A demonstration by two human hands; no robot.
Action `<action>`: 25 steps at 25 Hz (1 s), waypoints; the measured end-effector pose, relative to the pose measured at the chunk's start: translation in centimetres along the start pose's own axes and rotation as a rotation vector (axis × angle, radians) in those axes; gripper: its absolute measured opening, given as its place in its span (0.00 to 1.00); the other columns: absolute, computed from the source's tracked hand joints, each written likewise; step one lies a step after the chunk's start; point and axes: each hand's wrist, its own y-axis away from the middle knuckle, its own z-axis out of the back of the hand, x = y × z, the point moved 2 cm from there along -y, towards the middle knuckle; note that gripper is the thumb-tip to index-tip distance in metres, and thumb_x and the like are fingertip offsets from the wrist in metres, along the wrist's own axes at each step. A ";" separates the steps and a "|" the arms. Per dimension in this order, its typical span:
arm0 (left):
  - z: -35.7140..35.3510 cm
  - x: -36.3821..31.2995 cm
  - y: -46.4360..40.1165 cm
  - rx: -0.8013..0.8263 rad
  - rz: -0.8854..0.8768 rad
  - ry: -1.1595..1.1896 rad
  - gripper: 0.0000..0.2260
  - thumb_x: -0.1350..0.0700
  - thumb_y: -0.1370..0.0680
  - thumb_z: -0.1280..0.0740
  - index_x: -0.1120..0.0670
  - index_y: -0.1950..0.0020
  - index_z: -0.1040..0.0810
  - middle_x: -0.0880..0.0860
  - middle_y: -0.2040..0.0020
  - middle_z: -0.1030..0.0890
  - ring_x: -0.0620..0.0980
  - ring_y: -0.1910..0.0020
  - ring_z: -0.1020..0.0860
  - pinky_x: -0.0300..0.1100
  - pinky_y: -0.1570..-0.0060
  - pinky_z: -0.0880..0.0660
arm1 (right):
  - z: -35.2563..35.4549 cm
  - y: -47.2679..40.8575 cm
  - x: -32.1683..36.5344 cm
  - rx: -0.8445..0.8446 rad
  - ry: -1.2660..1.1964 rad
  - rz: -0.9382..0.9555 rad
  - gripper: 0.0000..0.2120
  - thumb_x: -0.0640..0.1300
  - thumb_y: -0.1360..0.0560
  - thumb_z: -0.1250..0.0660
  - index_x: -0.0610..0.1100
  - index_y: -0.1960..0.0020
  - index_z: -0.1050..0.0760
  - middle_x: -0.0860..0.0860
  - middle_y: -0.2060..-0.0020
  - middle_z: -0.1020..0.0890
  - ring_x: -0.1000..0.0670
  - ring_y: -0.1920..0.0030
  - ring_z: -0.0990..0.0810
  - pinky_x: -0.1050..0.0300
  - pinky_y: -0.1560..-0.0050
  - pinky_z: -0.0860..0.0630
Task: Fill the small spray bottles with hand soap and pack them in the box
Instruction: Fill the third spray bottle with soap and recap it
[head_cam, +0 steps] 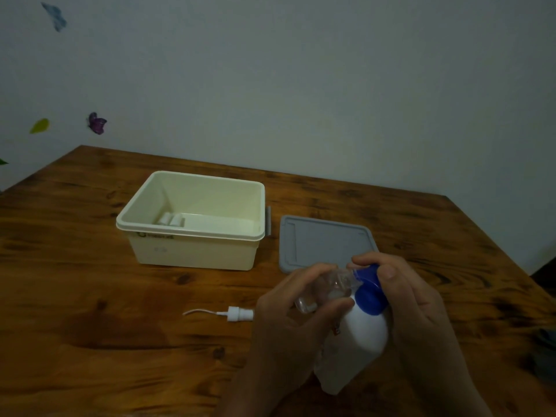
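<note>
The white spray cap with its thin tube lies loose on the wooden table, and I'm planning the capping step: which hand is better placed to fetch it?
Probably the left hand: the white spray cap lies just left of it, though it must first pass on the small clear bottle.

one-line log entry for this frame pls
step: filling | left hand: holds small clear bottle | right hand: on soap bottle blue pump | spray cap: on table | box: open, lid beside

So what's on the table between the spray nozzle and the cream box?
Nothing: in the head view, bare wooden table separates the spray nozzle from the cream box.
</note>
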 end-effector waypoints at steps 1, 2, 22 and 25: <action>-0.1 0.1 0.0 -0.003 -0.004 -0.003 0.14 0.42 0.28 0.33 0.32 0.43 0.26 0.40 0.48 0.21 0.40 0.51 0.20 0.36 0.57 0.21 | 0.0 0.0 -0.1 0.001 0.016 0.002 0.18 0.61 0.31 0.46 0.55 0.52 0.22 0.57 0.54 0.18 0.54 0.57 0.19 0.67 0.63 0.24; 0.0 0.0 0.0 -0.007 -0.005 -0.001 0.14 0.41 0.28 0.33 0.31 0.43 0.26 0.40 0.47 0.20 0.40 0.51 0.20 0.35 0.57 0.21 | -0.1 0.0 -0.2 0.007 0.031 0.002 0.18 0.61 0.30 0.47 0.56 0.52 0.22 0.57 0.53 0.18 0.54 0.57 0.19 0.67 0.62 0.24; -0.5 0.5 0.4 -0.029 0.038 0.090 0.12 0.43 0.28 0.32 0.42 0.46 0.22 0.42 0.50 0.19 0.42 0.54 0.19 0.36 0.61 0.21 | 0.0 -0.2 -0.3 0.024 0.044 0.008 0.15 0.61 0.30 0.47 0.61 0.52 0.23 0.57 0.53 0.18 0.53 0.56 0.19 0.64 0.60 0.23; -0.6 0.5 0.3 -0.036 0.041 0.082 0.16 0.36 0.28 0.35 0.42 0.45 0.23 0.42 0.48 0.19 0.43 0.52 0.19 0.41 0.59 0.19 | 0.1 -0.2 -0.1 0.020 0.019 0.001 0.19 0.62 0.31 0.46 0.55 0.51 0.22 0.58 0.55 0.18 0.53 0.58 0.18 0.65 0.62 0.22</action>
